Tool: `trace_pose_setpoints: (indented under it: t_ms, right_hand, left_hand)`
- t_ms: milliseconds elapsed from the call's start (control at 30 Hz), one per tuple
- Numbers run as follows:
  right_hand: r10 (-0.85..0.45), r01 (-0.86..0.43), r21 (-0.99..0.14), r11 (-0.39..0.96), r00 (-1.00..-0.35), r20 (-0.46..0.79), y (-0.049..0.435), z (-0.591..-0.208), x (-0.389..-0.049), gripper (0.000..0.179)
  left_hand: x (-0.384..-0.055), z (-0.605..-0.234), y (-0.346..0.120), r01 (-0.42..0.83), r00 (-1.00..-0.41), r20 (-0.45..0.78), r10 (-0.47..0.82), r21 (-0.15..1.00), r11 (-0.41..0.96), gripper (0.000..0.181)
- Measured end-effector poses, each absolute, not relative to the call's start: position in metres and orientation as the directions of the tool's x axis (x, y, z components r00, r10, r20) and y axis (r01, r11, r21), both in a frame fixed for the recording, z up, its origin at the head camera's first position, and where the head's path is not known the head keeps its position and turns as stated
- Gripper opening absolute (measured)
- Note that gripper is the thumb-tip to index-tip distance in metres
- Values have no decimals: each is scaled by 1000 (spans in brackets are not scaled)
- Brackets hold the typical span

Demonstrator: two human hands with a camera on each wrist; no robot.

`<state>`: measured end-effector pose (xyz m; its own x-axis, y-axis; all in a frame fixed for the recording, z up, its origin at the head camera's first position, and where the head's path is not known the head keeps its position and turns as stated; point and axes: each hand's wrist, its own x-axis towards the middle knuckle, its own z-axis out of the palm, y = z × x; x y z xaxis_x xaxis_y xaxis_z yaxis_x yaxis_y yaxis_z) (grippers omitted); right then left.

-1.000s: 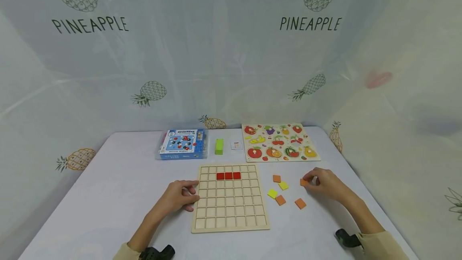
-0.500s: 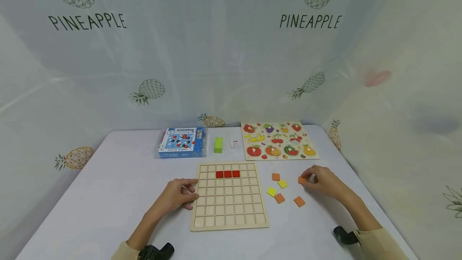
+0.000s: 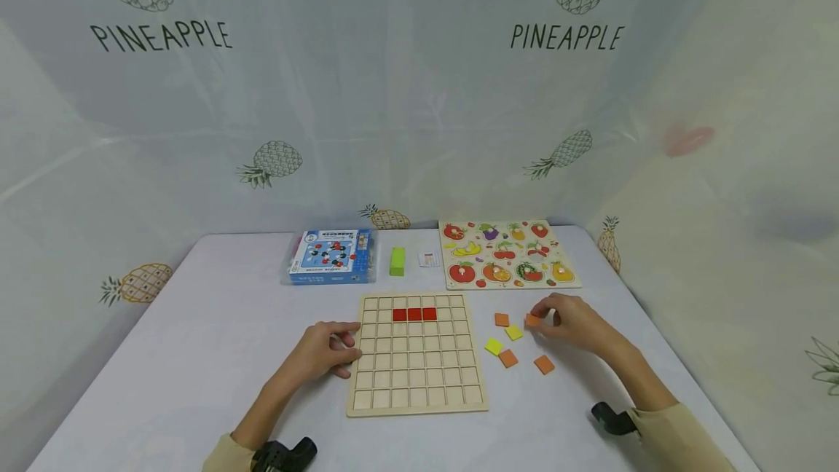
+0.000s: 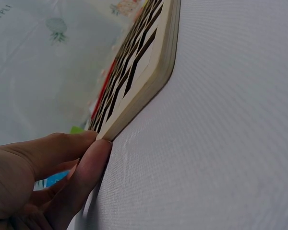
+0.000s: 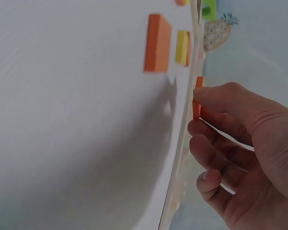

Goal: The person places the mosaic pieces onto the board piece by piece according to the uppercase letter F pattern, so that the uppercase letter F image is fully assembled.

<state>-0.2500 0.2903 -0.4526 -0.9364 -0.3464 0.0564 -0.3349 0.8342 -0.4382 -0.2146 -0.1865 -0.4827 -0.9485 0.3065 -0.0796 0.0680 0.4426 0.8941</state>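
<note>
My left hand (image 3: pixel 321 349) rests at the left edge of the wooden grid board (image 3: pixel 416 410), thumb and forefinger touching the rim at points apart along it. In the left wrist view, both fingertips (image 4: pixel 97 152) meet the board's edge. Three red square tiles (image 3: pixel 414 315) lie side by side in the board's second row. My right hand (image 3: pixel 573 320) pinches an orange square tile (image 5: pixel 198 98) between thumb and fingers, above the cloth right of the board. Near it lie loose orange tiles (image 3: pixel 544 365) and yellow tiles (image 3: pixel 514 332).
Behind the board stand a blue boxed set (image 3: pixel 333 257), a green block (image 3: pixel 397 261) and a small white card (image 3: pixel 429 260). A fruit puzzle board (image 3: pixel 511 286) lies at the back right. White cloth (image 3: pixel 197 355) covers the table, and a printed curtain hangs behind.
My right hand has moved left with the orange tile, closer to the loose tiles and the board. The left hand stays at the board's edge.
</note>
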Motion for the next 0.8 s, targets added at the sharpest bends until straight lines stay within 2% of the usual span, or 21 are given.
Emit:
trace_pose_setpoints:
  t_ms: [133, 367, 633, 800]
  right_hand:
    - [-375, -359, -431, 827, -926, 52, 271, -448, -253, 17]
    - [-493, -468, -431, 772, -868, 59, 231, -444, -260, 16]
    - [-537, -492, -438, 752, -843, 24, 177, -444, -262, 19]
    - [-603, -564, -426, 707, -796, 53, 148, -446, -266, 18]
  left_hand:
    - [-214, -483, -187, 67, -948, -79, 307, 896, 440, 53]
    - [-214, -483, -187, 69, -951, -78, 300, 892, 447, 54]
    - [-213, -482, -186, 72, -950, -74, 304, 894, 442, 53]
    - [-213, -483, -186, 84, -950, -64, 306, 889, 449, 52]
